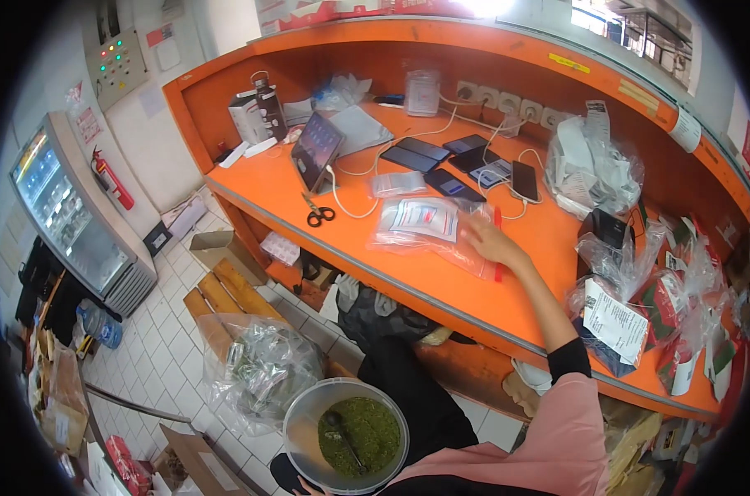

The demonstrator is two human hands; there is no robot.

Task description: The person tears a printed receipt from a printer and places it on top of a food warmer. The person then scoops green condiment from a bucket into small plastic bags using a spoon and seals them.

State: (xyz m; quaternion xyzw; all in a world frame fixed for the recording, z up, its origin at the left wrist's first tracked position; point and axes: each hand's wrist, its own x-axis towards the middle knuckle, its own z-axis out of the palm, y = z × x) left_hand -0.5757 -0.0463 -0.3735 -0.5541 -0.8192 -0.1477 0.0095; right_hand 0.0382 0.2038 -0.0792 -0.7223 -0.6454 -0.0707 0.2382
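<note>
My right hand [488,238] reaches over the orange counter, fingers stretched out, touching the right part of a clear zip bag [474,260]. A white printed label [425,220] with blue and red marks shows on that bag. A clear round plastic tub [302,426] rests at my lap, tilted toward me. Inside it are chopped green bits [377,430] and a dark spoon [347,444]. My left hand [309,488] shows only partly at the bottom edge, its fingers against the tub's lower left side; the rest is hidden.
Scissors [320,217], a propped tablet [317,153] and several phones with cables [416,154] lie on the counter [350,240]. Packed plastic bags [594,165] and labelled parcels [615,322] crowd its right side. A filled clear bag [263,368] sits on a wooden bench [238,281] left of me.
</note>
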